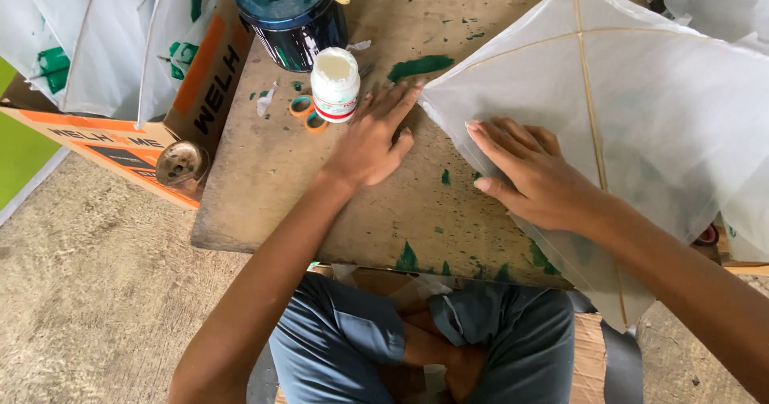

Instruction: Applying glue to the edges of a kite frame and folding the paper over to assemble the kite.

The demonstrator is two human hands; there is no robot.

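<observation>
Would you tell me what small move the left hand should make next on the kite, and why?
Probably slide the left hand right to press the kite corner flat: its fingertips lie on the board just at that corner, while the right hand holds the paper down.

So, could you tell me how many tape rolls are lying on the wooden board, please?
2. A teal tape roll and an orange tape roll lie touching, just left of the white glue jar, near the left hand. Others may be hidden behind the jar or under the kite.

White kite [641, 108] cut off at right edge, dark paint can [290, 12] at top.
</observation>
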